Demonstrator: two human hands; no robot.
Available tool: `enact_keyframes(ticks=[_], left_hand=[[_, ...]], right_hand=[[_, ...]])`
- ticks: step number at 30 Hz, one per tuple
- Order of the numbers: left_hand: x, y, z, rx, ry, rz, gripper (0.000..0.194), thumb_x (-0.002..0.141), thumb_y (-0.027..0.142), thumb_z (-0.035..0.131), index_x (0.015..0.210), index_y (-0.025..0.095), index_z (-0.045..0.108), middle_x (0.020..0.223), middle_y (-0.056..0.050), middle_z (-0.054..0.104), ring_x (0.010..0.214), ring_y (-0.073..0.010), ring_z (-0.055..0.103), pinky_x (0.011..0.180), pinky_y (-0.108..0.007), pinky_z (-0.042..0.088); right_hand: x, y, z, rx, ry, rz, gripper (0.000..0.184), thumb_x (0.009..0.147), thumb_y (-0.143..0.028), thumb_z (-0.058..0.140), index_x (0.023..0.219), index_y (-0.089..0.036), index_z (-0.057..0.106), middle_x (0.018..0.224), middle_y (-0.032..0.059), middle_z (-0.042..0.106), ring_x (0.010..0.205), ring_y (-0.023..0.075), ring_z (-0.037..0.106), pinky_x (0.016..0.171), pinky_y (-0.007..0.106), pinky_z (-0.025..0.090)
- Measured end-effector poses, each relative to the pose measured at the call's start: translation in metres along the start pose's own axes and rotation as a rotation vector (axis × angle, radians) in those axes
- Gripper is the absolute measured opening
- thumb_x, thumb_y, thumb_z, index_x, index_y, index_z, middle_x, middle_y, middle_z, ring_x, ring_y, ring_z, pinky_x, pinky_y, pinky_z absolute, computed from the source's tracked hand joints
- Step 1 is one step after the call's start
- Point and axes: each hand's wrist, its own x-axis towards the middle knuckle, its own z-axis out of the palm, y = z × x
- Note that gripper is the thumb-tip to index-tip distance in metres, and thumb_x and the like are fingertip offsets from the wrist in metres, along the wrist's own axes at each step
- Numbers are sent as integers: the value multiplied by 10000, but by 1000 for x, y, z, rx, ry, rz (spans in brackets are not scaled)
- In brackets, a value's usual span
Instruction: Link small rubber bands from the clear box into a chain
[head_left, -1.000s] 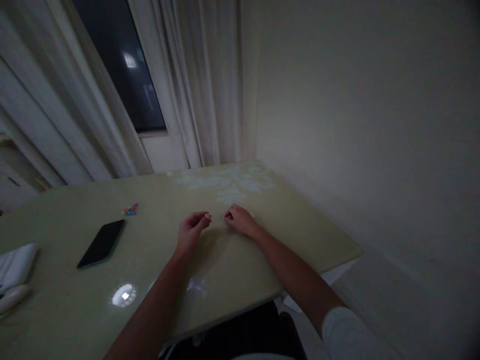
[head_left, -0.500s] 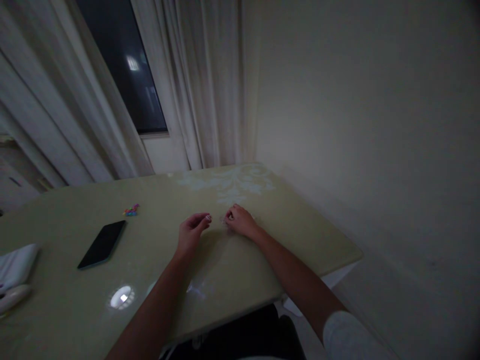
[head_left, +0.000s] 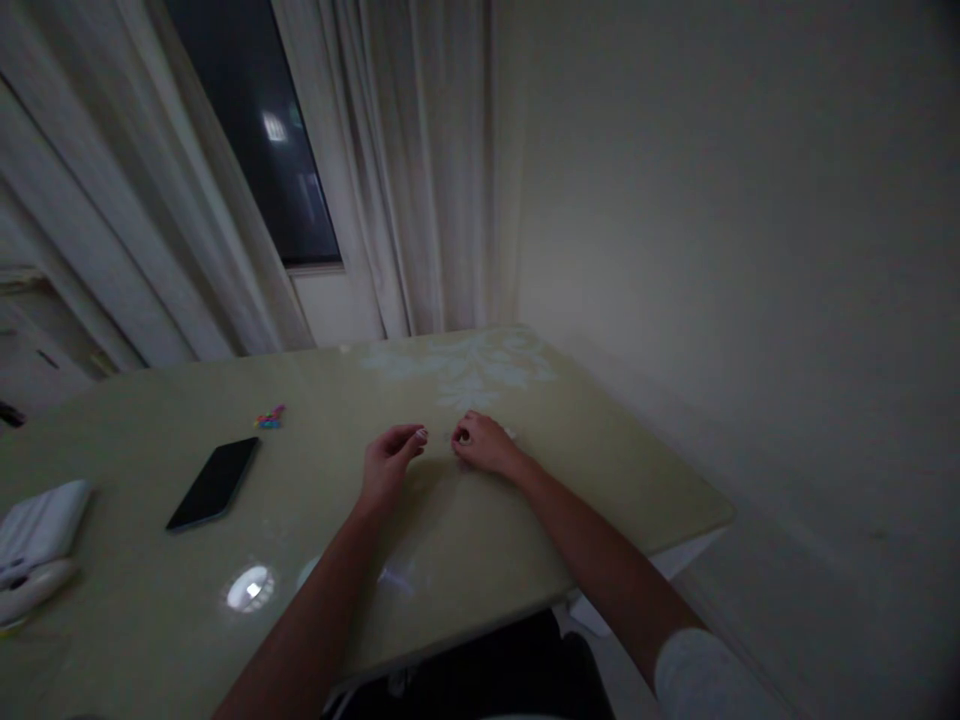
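Observation:
My left hand (head_left: 391, 462) is held over the table with thumb and forefinger pinched together. A small pale bit shows at its fingertips, too small to name. Just to the right, my right hand (head_left: 481, 442) is closed in a pinch near the tabletop, its fingertips facing the left hand across a narrow gap. What the right fingers hold, if anything, I cannot make out. A small whitish thing (head_left: 511, 433) lies beside the right hand, partly hidden behind it.
A black phone (head_left: 215, 484) lies on the pale green table (head_left: 315, 400) at left. Beyond it is a cluster of small colourful pieces (head_left: 270, 416). A white padded item (head_left: 43, 525) rests at the far left. A wall (head_left: 712, 250) borders the right side.
The view has shifted slightly, so the table things appear a little further right. Both hands keep nearly the same pinched poses.

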Motion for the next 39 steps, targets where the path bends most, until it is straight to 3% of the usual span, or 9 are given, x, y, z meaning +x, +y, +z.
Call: enact_keyframes(ticks=[8, 11, 16, 20, 25, 32, 39], left_hand=[[-2, 2, -1, 51, -39, 15, 230, 989, 333, 712, 1124, 148, 697, 1115, -62, 729, 968, -206, 720, 856, -411, 620], [-3, 4, -1, 73, -79, 25, 228, 991, 337, 709, 1116, 147, 697, 1072, -52, 732, 916, -192, 722, 825, -392, 623], [-5, 8, -1, 103, -141, 57, 209, 992, 340, 710, 1069, 145, 705, 1021, -40, 736, 873, -178, 720, 802, -374, 622], [-5, 10, 0, 109, -151, 74, 212, 991, 337, 710, 1086, 147, 703, 1042, -45, 736, 895, -184, 722, 817, -385, 623], [-5, 10, 1, 101, -135, 92, 233, 991, 338, 711, 1126, 149, 698, 1069, -51, 736, 916, -193, 725, 833, -398, 625], [-8, 14, 3, 103, -130, 121, 236, 991, 342, 711, 1126, 150, 702, 1052, -48, 738, 903, -189, 725, 829, -395, 624], [-9, 15, 6, 102, -110, 128, 227, 995, 366, 703, 1059, 148, 708, 960, -26, 733, 813, -164, 710, 771, -357, 615]], right_hand=[[-5, -4, 3, 89, -60, -1, 38, 778, -128, 738, 769, -163, 727, 927, 75, 679, 832, 198, 614, 744, 281, 416], [-3, -8, 3, 224, -39, 2, 10, 843, -160, 698, 839, -153, 704, 929, 60, 659, 835, 180, 594, 746, 271, 421], [1, -15, 3, 534, -76, -23, 226, 1002, -336, 560, 972, -150, 684, 796, -11, 611, 712, 134, 540, 653, 237, 421], [1, -18, 6, 723, -84, -38, 260, 987, -387, 580, 947, -156, 692, 785, -16, 622, 693, 130, 538, 657, 245, 428], [3, -18, 10, 883, -67, -40, 269, 945, -418, 644, 897, -165, 721, 859, 18, 712, 826, 161, 624, 795, 278, 480], [3, -19, 7, 975, -48, -2, 293, 861, -463, 736, 873, -171, 747, 845, 25, 729, 818, 173, 639, 776, 288, 485], [4, -21, 4, 977, 7, 40, 229, 815, -390, 763, 816, -165, 721, 752, -6, 660, 730, 142, 570, 696, 264, 452]])
